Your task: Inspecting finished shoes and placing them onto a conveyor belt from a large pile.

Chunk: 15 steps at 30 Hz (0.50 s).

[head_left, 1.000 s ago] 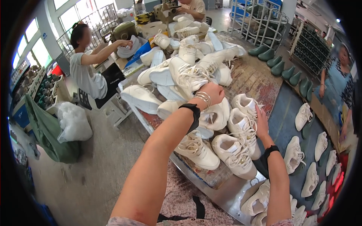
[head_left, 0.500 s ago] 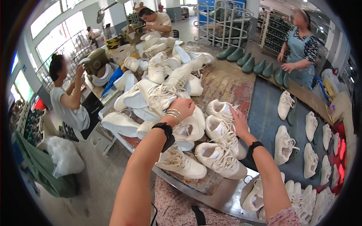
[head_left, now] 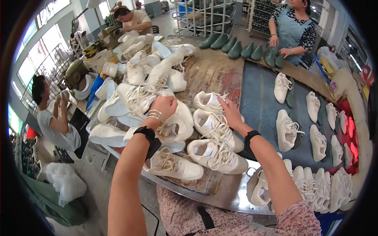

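My left hand is closed in a fist over the pile of cream sneakers, next to a laced sneaker lying on top; what its fingers hold, if anything, is hidden. My right hand has its fingers on the laces and tongue of a cream sneaker, the farthest of three lined up with toes to the right. Just nearer are a second sneaker and a third sneaker, both with loose laces. Another sneaker lies at the near edge, below my left wrist.
Dark green shoe lasts stand along the table's far edge. A grey-blue conveyor belt on the right carries sneakers and lasts toward a red glow. More sneakers are packed near right. A person in an apron handles lasts; two others sit beyond the pile.
The whole view has shifted, so the table and shoes sit farther left and slightly higher. My hands keep nearly the same places over the shoes. The aproned person's hands are now on the lasts.
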{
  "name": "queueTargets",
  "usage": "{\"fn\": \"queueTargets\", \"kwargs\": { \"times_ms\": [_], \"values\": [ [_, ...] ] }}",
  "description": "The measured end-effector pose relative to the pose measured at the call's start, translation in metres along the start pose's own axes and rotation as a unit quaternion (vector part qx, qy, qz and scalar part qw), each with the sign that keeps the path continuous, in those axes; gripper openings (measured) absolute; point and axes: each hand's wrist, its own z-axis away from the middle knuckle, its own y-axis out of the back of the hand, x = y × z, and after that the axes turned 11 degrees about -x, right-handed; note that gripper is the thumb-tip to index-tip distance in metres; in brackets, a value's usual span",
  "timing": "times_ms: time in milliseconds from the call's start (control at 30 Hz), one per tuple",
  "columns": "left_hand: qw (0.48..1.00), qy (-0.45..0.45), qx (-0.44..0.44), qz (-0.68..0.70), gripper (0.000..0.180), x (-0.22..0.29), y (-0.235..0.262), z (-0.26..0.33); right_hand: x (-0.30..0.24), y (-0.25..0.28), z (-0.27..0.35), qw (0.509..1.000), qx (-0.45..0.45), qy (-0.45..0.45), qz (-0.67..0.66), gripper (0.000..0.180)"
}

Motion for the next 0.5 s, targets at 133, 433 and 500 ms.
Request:
{"fn": "queueTargets", "kwargs": {
  "times_ms": [133,433,500],
  "values": [
    [1.0,0.019,-0.01,-0.02,0.025,-0.005,0.007,0.004,0.002,-0.013,-0.009,1.0,-0.015,0.007,0.012,0.072],
    [1.0,0.008,0.002,-0.003,0.025,0.0,0.005,-0.002,0.009,-0.008,-0.009,0.999,0.017,0.027,0.015,0.076],
    [1.0,0.01,-0.003,-0.013,0.024,-0.003,0.001,-0.002,0.013,-0.012,-0.007,0.999,0.039,0.026,0.026,0.076]
  ]
}}
